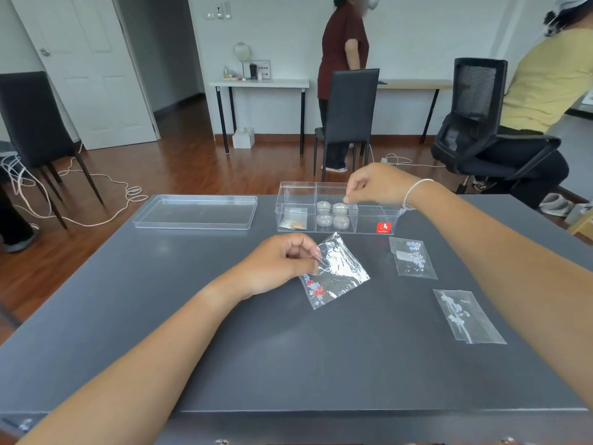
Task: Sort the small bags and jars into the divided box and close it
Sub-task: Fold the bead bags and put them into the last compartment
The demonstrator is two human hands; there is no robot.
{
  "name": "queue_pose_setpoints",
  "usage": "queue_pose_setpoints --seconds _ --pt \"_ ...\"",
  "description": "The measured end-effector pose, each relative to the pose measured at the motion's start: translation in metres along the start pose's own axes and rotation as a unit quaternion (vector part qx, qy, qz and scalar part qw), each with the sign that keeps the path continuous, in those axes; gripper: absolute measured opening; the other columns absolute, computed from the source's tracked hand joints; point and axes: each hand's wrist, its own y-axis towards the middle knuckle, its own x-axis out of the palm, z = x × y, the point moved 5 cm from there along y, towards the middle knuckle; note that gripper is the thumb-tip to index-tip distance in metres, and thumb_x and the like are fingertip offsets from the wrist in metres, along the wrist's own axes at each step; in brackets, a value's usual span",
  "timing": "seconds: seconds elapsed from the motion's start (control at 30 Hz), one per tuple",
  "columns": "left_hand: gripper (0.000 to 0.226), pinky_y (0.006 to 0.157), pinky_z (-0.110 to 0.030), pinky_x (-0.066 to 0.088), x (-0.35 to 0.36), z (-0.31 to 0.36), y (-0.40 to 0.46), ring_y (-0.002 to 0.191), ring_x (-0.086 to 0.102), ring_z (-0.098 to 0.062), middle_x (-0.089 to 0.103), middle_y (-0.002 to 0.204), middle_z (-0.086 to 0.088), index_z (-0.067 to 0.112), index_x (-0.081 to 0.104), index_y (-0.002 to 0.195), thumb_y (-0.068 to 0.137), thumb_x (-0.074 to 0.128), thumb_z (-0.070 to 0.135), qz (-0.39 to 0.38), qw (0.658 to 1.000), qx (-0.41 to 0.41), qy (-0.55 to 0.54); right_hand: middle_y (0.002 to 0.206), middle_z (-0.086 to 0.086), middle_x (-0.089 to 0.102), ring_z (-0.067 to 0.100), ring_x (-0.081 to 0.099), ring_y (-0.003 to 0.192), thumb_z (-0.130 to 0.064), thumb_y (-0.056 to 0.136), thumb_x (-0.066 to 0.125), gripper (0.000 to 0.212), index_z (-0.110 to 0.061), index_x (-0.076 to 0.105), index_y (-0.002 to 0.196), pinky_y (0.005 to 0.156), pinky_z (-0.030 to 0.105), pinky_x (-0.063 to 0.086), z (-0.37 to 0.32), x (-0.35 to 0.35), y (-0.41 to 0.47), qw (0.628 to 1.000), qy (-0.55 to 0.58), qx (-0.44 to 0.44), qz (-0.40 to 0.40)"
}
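The sorting was well under way: four small jars (pixel 332 214) already sat in the middle compartment of the divided box (pixel 337 207) near the far edge of the tabletop (pixel 199 332), and one bag (pixel 293 220) lay in the box's left compartment. The left hand (pixel 279 261) had its fingers pinched together on the upper corner of a clear bag with red and blue pieces (pixel 333 273), whose lower part rested on the tabletop near the middle. The right hand (pixel 373 186) hovered over the box with thumb and fingers drawn together above the jars; whether it gripped anything could not be told. Two more bags waited toward the right edge, one (pixel 412 257) just in front of the box and another (pixel 467 315) nearer the person. The next move probably called for carrying the pinched bag to a bag compartment, likely the left one, then fetching the remaining two before fitting the lid (pixel 195 211), which lay apart to the left of the box. The tabletop was dark grey and matte; beyond it were a wooden floor, black chairs, white desks, loose cables and two other people.
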Motion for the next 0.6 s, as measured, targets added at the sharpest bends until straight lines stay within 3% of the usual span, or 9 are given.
queue_pose_setpoints --seconds 0.1,0.17,0.33,0.4,0.47,0.6 --pt "0.021 0.047 -0.001 0.035 -0.001 0.0 0.0 0.056 0.055 0.009 0.068 0.071 0.009 0.03 0.059 0.07 0.078 0.063 0.011 0.009 1.0 0.0 0.007 0.081 -0.011 0.063 0.003 0.054 0.072 -0.028 0.079 0.066 0.011 -0.018 0.068 0.076 0.073 0.025 0.04 0.009 -0.012 -0.028 0.995 0.03 -0.022 0.095" --pt "0.021 0.046 -0.001 0.035 0.0 0.0 0.0 0.054 0.055 0.009 0.068 0.071 0.009 0.029 0.059 0.071 0.078 0.062 0.01 0.014 1.0 0.002 0.008 0.083 -0.011 0.063 0.011 0.055 0.073 -0.027 0.08 0.064 0.009 -0.02 0.067 0.075 0.071 0.025 0.042 0.019 -0.018 -0.049 0.988 0.055 -0.023 0.145" --pt "0.022 0.046 -0.001 0.033 0.001 0.002 0.001 0.05 0.054 0.008 0.068 0.066 0.011 0.028 0.06 0.073 0.082 0.059 0.008 0.036 0.999 0.012 -0.003 0.089 -0.01 0.066 0.017 0.057 0.073 -0.031 0.078 0.065 0.009 -0.028 0.065 0.07 0.065 0.019 0.042 0.054 -0.018 -0.089 0.98 0.073 0.019 0.184" --pt "0.023 0.047 -0.003 0.034 0.002 0.003 0.003 0.051 0.053 0.008 0.068 0.067 0.01 0.029 0.06 0.073 0.083 0.058 0.008 0.044 0.999 0.015 -0.003 0.085 -0.015 0.064 0.006 0.054 0.069 -0.035 0.077 0.066 0.009 -0.027 0.066 0.073 0.063 0.021 0.039 0.071 -0.013 -0.096 0.981 0.083 0.048 0.169" --pt "0.023 0.048 -0.004 0.035 0.004 0.005 0.006 0.054 0.054 0.006 0.069 0.065 0.011 0.029 0.06 0.074 0.083 0.058 0.008 0.049 0.999 0.017 -0.003 0.091 -0.012 0.063 0.0 0.053 0.076 -0.039 0.076 0.066 0.015 -0.027 0.066 0.084 0.069 0.02 0.038 0.085 -0.002 -0.098 0.988 0.07 0.083 0.111" --pt "0.019 0.049 -0.003 0.036 0.004 0.011 0.011 0.057 0.056 0.006 0.07 0.063 0.012 0.028 0.06 0.075 0.082 0.057 0.01 0.064 0.998 0.025 0.0 0.105 -0.002 0.055 0.016 0.051 0.099 -0.04 0.076 0.067 0.031 -0.024 0.062 0.103 0.089 0.029 0.038 0.099 0.019 -0.1 0.992 0.037 0.119 0.025"
